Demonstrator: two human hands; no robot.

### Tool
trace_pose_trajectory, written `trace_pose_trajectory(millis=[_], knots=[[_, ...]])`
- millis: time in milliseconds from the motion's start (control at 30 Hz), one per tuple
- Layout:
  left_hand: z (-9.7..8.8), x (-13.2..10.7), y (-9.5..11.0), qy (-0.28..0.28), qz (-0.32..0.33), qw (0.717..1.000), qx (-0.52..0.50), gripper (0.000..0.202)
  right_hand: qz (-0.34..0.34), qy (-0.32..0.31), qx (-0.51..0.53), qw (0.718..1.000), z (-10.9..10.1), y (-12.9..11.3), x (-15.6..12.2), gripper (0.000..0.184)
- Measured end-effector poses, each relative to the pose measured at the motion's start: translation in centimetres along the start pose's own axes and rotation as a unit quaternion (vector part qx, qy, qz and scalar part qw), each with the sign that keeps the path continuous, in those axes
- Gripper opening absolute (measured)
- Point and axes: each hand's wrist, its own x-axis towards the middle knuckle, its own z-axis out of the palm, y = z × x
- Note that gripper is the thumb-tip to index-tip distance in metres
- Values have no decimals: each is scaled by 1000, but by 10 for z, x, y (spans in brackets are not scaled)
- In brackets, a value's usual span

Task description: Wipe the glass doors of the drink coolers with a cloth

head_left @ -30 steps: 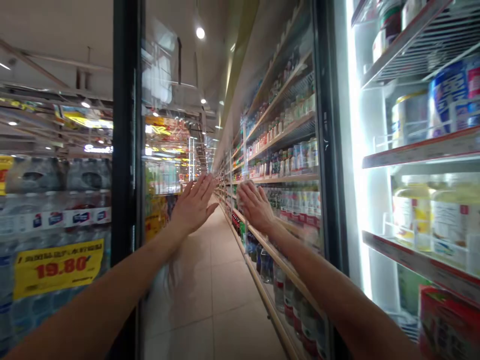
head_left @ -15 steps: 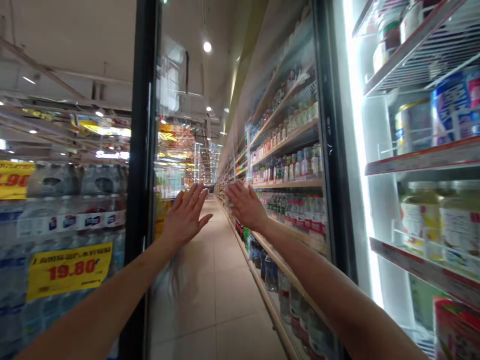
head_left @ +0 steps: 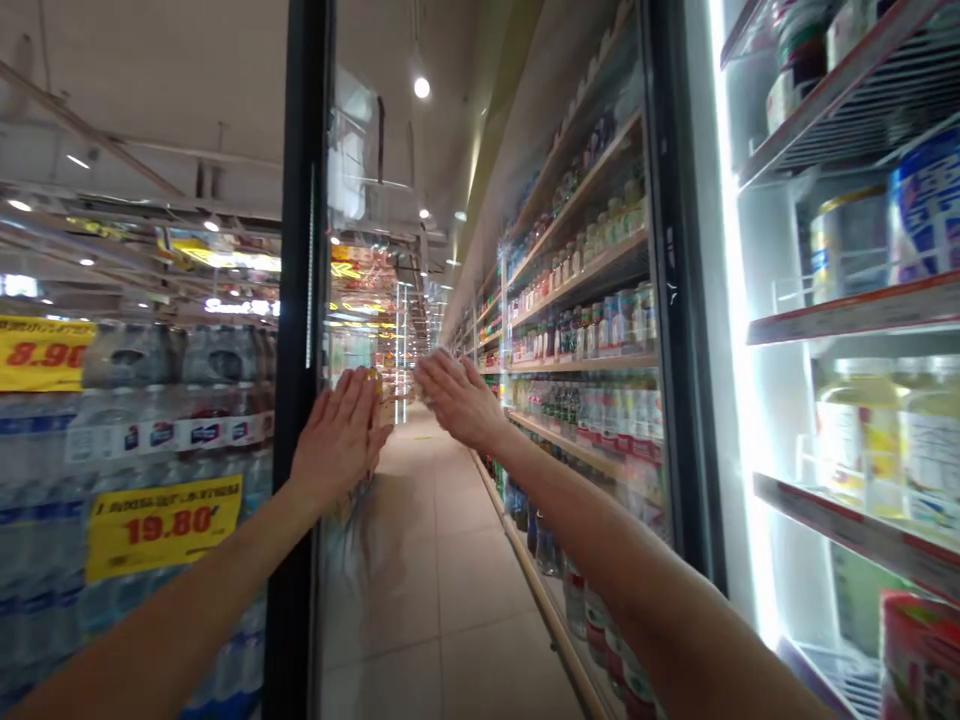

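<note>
Both my arms reach forward to a glass fridge door (head_left: 487,560) that stands swung out in front of me. My left hand (head_left: 341,440) lies flat on the glass close to the door's black left frame (head_left: 296,420), fingers stretched upward. My right hand (head_left: 454,398) is also open and flat against the pane, a little to the right and slightly higher. Neither hand holds anything. Through the glass I see a tiled aisle and long drink shelves.
The lit fridge interior (head_left: 855,320) at the right holds jars and cans on wire shelves. Stacked water bottle packs with a yellow 19.80 price tag (head_left: 161,525) stand at the left. Shelves of bottles (head_left: 592,400) run along the aisle's right side.
Both hands and the door's black frame have shifted left to right across the view; my left hand has drawn closer to the frame, and more of the fridge edge shows at right.
</note>
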Motion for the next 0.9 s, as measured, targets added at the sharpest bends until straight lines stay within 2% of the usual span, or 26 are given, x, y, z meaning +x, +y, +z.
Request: trace_pose_trajectory(millis=[67,133,200,233,267,300,333,400,433,467,500,533,600,667,733,800,833,900], knots=[[-2,-3,-3,-3,-2,1000,2,63,85,25,-6,996,-8,29,-6,48],[-2,-4,-2,-5,-10,1000,3,63,206,74,-16,976,-16,60,-12,50],[-2,-4,2,-2,-19,1000,3,63,289,122,-20,949,-18,73,-16,52],[-1,-4,4,1,-24,1000,4,64,308,135,-18,942,-16,71,-17,52],[0,-3,6,6,-28,1000,6,64,302,136,-15,943,-12,61,-17,52],[2,-3,8,11,-32,999,7,64,265,121,-10,957,-7,46,-18,52],[3,-3,9,17,-35,999,8,64,204,97,-4,974,-1,28,-18,52],[4,-3,11,25,-39,999,7,64,34,35,9,999,9,-8,-20,53],[4,-4,11,26,-40,999,4,65,-33,11,14,999,12,-21,-22,53],[4,-4,10,26,-40,999,-1,65,-69,-5,17,997,13,-27,-26,53],[4,-5,10,23,-41,999,-6,65,-66,-11,16,998,12,-25,-32,52],[3,-5,10,20,-45,999,-11,65,-28,-9,10,1000,9,-17,-39,51],[2,-9,12,15,-58,998,-17,64,110,15,-10,994,-2,13,-57,50],[3,-14,18,14,-72,997,-19,65,259,56,-33,964,-13,44,-74,50],[8,-22,31,13,-63,998,-19,65,353,92,-45,930,-18,58,-86,53],[16,-30,49,4,-18,1000,-24,67,359,101,-44,927,-15,48,-91,54],[20,-34,59,2,4,1000,-25,68,327,94,-41,939,-11,37,-93,54],[28,-39,77,10,16,1000,-24,71,217,69,-35,973,-2,14,-95,52]])
